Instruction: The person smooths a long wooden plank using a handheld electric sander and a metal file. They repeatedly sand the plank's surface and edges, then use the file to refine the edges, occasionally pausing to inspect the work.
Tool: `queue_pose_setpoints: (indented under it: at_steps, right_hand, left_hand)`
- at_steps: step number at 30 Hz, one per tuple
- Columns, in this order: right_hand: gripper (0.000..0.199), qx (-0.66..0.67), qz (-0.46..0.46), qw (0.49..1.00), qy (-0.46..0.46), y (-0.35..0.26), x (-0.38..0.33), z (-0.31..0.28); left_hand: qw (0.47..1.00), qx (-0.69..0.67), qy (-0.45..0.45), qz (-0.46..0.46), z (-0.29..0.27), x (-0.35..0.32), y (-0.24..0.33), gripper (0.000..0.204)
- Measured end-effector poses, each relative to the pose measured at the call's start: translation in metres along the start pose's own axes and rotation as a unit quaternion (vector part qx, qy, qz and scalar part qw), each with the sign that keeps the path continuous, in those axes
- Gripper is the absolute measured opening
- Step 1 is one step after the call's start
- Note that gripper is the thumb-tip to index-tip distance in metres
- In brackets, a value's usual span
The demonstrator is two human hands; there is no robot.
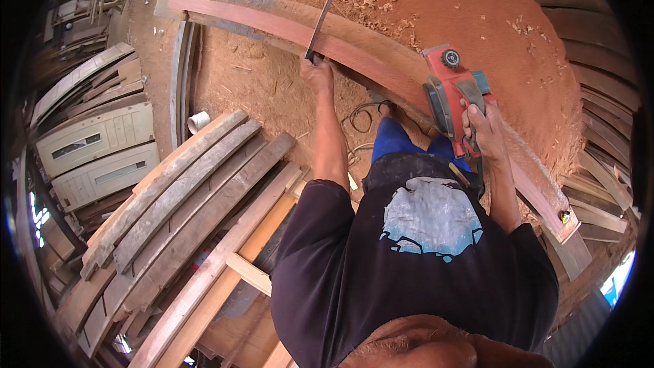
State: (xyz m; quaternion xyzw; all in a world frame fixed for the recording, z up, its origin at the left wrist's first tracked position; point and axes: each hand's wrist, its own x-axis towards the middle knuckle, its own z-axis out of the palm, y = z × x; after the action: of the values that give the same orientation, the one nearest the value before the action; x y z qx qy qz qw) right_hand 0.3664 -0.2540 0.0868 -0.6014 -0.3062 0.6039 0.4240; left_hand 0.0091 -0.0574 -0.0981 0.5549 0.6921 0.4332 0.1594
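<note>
My left hand (318, 73) is closed around the lower end of a long, thin, dark straight strip (327, 15), which slants up across a reddish wooden plank (272, 27). The exact kind of the strip cannot be made out. My right hand (482, 126) grips the rear handle of a red electric hand planer (446, 85) with a dark knob at its front. The planer is over the right half of the plank; whether it touches the wood cannot be told. The plank runs from the upper left down to the lower right, in front of my body.
Sawdust and curled shavings (402, 17) cover the reddish ground beyond the plank. A dark cable (361, 117) loops near my foot. Stacked weathered boards (197, 191) lie on the left, beside pale panels (95, 136) and a white cup-like thing (198, 121). More timber (596, 61) lines the right.
</note>
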Motion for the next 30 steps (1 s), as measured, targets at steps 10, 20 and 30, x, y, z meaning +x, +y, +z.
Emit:
queue_pose_setpoints:
  at_steps: [10, 20, 30]
  right_hand:
    - [0.051, -0.038, 0.028, 0.998, 0.035, 0.006, -0.053, -0.087]
    - [0.044, -0.049, 0.057, 0.994, 0.079, 0.032, -0.104, -0.137]
    - [0.040, 0.000, -0.016, 0.985, 0.170, 0.054, -0.188, -0.120]
  left_hand:
    - [0.996, -0.002, -0.065, -0.062, 0.007, -0.124, 0.073, 0.009]
    - [0.998, -0.052, 0.009, -0.030, 0.034, -0.153, 0.074, 0.020]
    - [0.997, -0.021, -0.074, 0.001, 0.021, -0.151, 0.042, 0.013]
